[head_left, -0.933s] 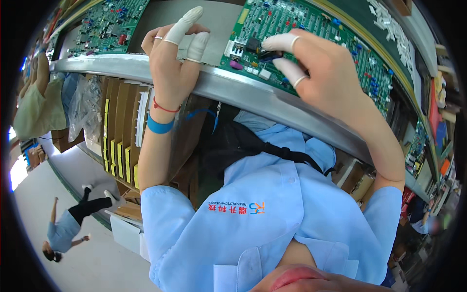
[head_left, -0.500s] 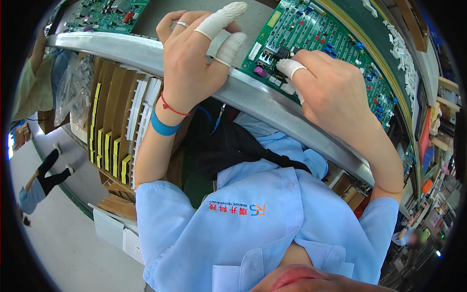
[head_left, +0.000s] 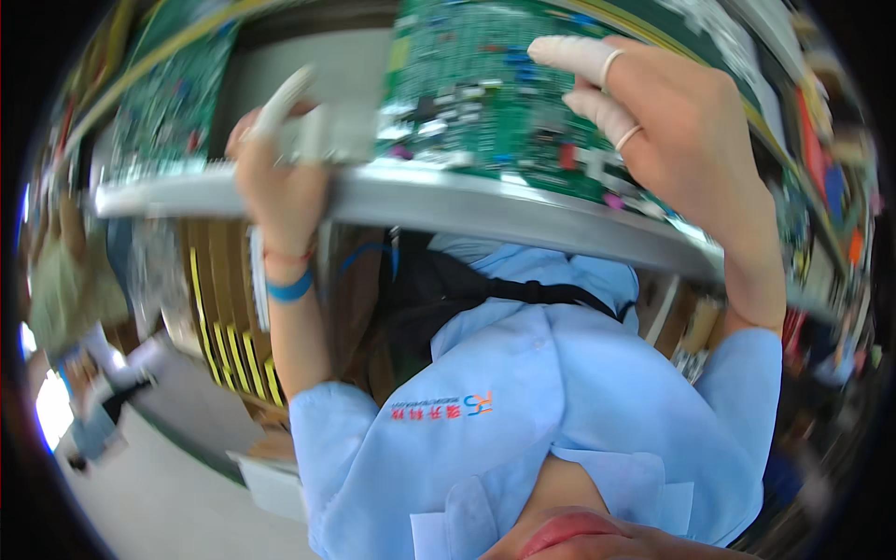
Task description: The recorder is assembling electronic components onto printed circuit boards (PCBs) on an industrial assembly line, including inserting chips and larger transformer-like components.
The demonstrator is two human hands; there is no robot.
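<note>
My right hand (head_left: 686, 117) hangs over the right part of a green circuit board (head_left: 467, 103) that carries many small components. White finger cots cover its thumb and index finger, which are stretched out and apart, with nothing visible between them. My left hand (head_left: 280, 182), blurred by motion, is at the silver metal rail (head_left: 448, 194), left of that board. It also wears white finger cots on thumb and index finger; these point up and apart, and no object shows in them. A blue wrist strap (head_left: 289, 287) circles my left wrist.
Another green circuit board (head_left: 173, 103) lies at the far left, beyond a grey gap. Below the rail stand brown cardboard dividers (head_left: 219, 280) with yellow edges. Small white parts (head_left: 705, 33) lie at the back right. A person in pale green (head_left: 70, 280) is at the left.
The view has turned, so the boards and rail sit differently in it. My right hand has left the black component at the board's near edge and its fingers have parted. My left hand has shifted left.
</note>
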